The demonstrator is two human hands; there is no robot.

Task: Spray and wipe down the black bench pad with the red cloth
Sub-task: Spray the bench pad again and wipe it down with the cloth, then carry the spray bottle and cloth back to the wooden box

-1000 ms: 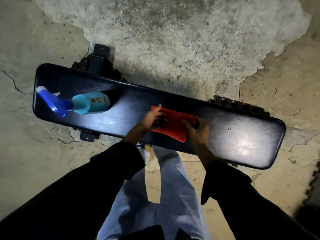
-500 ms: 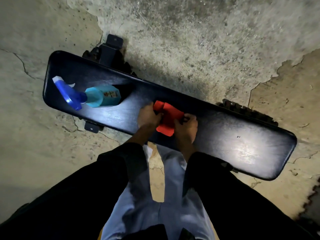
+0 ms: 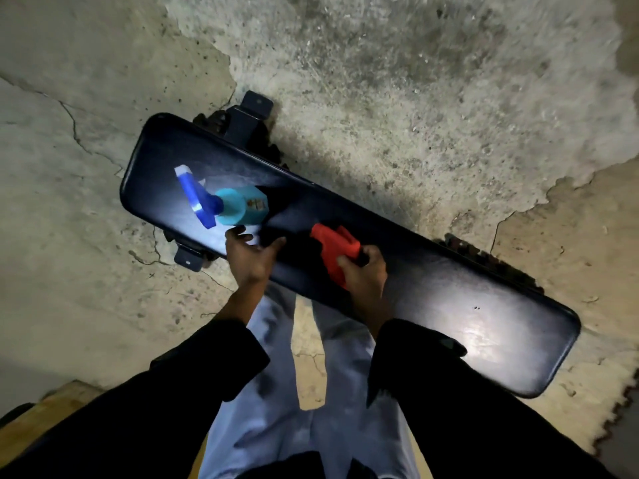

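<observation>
1. Right hand (image 3: 363, 278) is closed around a bunched-up red cloth (image 3: 337, 252), gripping it at the near end so most of the fabric sticks out past the fingers and sits on the pad's surface, roughly mid-length.

2. Left hand (image 3: 250, 255) is empty, fingers spread fairly wide, hanging over the near edge of the pad. Can't tell if the palm actually touches the vinyl or just hovers.

3. Just beyond those left fingertips is the turquoise plastic spray bottle with the blue trigger head (image 3: 224, 203), lying on its side, nozzle end aimed at the pad's left end, body pointing back toward the middle. So the left hand is clearly the nearer one; the bottle is up and slightly left of it. My guess is that's the next grab, and it'd need picking up from flat, not from standing.

4. The long black padded vinyl bench pad (image 3: 432, 281) runs diagonally, far-left down to near-right, on a dark metal frame (image 3: 247, 121). The cloth hand has the whole right half of it open ahead.

5. All this is on a cracked, patchy concrete floor (image 3: 415, 98), with the person standing at the near long side.
</observation>
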